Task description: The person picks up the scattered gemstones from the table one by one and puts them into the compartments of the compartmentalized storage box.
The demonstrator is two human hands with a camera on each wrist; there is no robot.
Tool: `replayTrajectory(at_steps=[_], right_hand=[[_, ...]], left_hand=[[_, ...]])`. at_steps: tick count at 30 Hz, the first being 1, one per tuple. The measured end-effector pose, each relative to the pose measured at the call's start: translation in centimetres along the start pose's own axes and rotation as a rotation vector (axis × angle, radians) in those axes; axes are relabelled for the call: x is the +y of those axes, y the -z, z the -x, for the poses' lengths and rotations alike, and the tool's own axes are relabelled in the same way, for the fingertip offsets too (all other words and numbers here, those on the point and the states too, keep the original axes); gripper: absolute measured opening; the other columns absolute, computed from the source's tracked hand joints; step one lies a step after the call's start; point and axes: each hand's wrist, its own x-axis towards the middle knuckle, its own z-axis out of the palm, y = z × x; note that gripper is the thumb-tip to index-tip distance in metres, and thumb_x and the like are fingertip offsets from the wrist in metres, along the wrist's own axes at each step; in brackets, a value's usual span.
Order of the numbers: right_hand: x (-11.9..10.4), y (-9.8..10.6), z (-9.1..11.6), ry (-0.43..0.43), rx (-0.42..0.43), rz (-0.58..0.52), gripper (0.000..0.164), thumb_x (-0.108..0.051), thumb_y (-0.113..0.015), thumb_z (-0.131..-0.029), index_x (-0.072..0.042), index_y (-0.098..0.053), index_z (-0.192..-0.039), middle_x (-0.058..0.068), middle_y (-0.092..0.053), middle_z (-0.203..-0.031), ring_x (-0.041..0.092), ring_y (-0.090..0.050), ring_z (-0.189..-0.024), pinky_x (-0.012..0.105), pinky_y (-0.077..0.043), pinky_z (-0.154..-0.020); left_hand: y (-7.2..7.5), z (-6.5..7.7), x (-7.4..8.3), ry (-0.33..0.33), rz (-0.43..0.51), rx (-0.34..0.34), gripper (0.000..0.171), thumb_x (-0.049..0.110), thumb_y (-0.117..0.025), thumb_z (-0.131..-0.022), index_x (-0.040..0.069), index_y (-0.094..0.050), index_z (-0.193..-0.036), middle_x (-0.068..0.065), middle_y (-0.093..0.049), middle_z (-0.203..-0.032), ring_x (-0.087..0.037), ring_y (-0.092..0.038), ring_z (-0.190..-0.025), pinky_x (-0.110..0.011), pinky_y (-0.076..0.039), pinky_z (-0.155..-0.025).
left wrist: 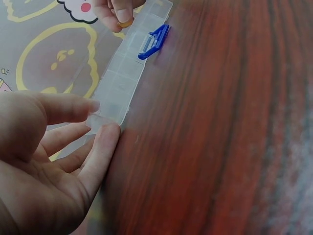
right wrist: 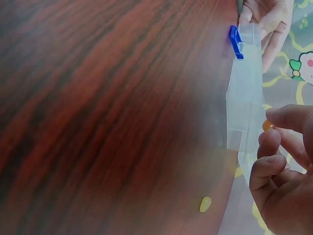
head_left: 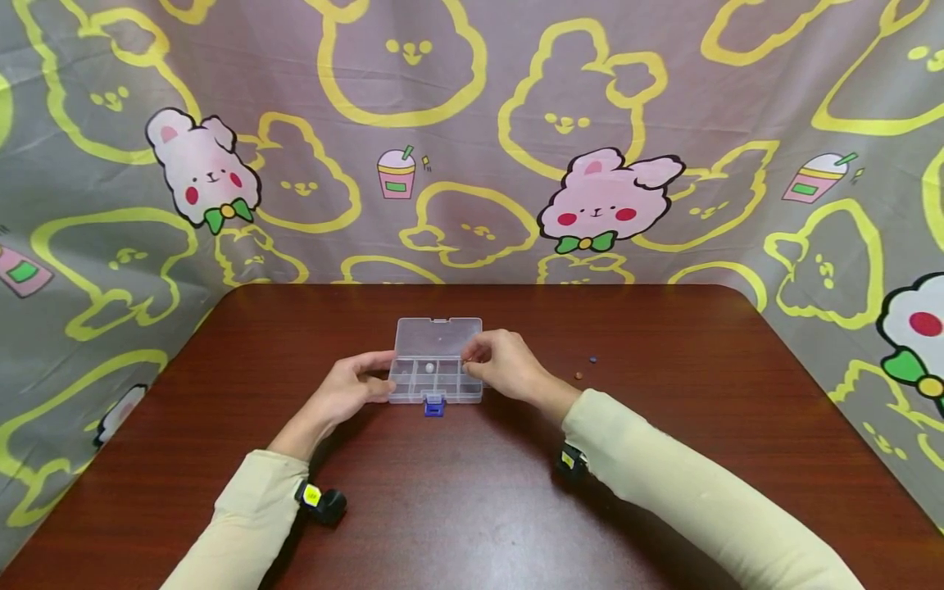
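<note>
A clear plastic compartment box (head_left: 437, 383) lies on the table with its lid (head_left: 438, 338) raised toward the back and a blue latch (head_left: 434, 406) hanging at the front. My left hand (head_left: 352, 387) grips the box's left end, thumb near the front and fingers at the back corner. Over the right-hand compartments, my right hand (head_left: 509, 366) pinches a small, rounded orange pill-like piece (right wrist: 267, 126) between thumb and fingertip. One white round piece (head_left: 430, 368) sits in a back-row compartment.
To the right of the right hand lie a small blue piece (head_left: 593, 360) and a brownish-orange piece (head_left: 578, 376). A yellow oval piece (right wrist: 205, 204) rests on the wooden table (head_left: 472, 500) near the box. A patterned cloth (head_left: 472, 164) hangs behind the table.
</note>
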Motion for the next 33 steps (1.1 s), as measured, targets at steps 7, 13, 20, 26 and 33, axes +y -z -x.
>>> replayTrajectory(at_steps=[7, 13, 20, 26, 33], right_hand=[[-0.2, -0.2, -0.2, -0.007, 0.004, 0.014, 0.004, -0.007, -0.077, -0.085, -0.008, -0.075, -0.089, -0.003, -0.069, -0.078, 0.009, -0.062, -0.07, 0.026, -0.051, -0.066], [-0.2, -0.3, -0.2, 0.014, 0.008, 0.037, 0.005, -0.006, -0.077, -0.084, -0.008, -0.074, -0.088, -0.002, -0.069, -0.078, 0.012, -0.063, -0.072, 0.027, -0.052, -0.068], [-0.3, -0.2, -0.2, 0.003, 0.0, 0.044, 0.005, -0.007, -0.077, -0.084, -0.008, -0.075, -0.089, -0.002, -0.07, -0.079, 0.011, -0.063, -0.072, 0.027, -0.052, -0.068], [0.1, 0.2, 0.0, 0.024, -0.005, 0.019, 0.006, -0.006, -0.077, -0.084, -0.006, -0.075, -0.089, -0.002, -0.07, -0.078, 0.009, -0.063, -0.071, 0.026, -0.051, -0.065], [0.6, 1.1, 0.6, -0.015, 0.002, 0.008, 0.006, -0.006, -0.076, -0.085, -0.004, -0.074, -0.091, -0.001, -0.07, -0.079, 0.011, -0.063, -0.068, 0.026, -0.052, -0.063]], left_hand=[[0.0, 0.0, 0.0, -0.002, 0.004, -0.006, 0.056, -0.006, -0.066, -0.089, -0.004, -0.051, -0.143, -0.027, -0.054, -0.137, -0.026, -0.067, -0.097, -0.033, -0.058, -0.082], [0.0, 0.0, 0.0, -0.002, -0.004, -0.011, 0.055, -0.006, -0.065, -0.089, -0.005, -0.051, -0.143, -0.028, -0.054, -0.137, -0.024, -0.067, -0.095, -0.033, -0.058, -0.081], [0.0, 0.0, 0.1, -0.024, 0.03, -0.014, 0.055, -0.007, -0.066, -0.089, -0.007, -0.05, -0.142, -0.03, -0.054, -0.136, -0.02, -0.067, -0.091, -0.031, -0.058, -0.079], [-0.1, 0.0, 0.1, -0.034, 0.037, -0.02, 0.056, -0.006, -0.066, -0.089, -0.008, -0.049, -0.142, -0.031, -0.054, -0.137, -0.02, -0.067, -0.092, -0.03, -0.058, -0.079], [0.0, -0.1, 0.0, -0.014, 0.031, -0.02, 0.056, -0.006, -0.067, -0.089, -0.006, -0.05, -0.143, -0.029, -0.054, -0.138, -0.022, -0.067, -0.095, -0.031, -0.058, -0.08]])
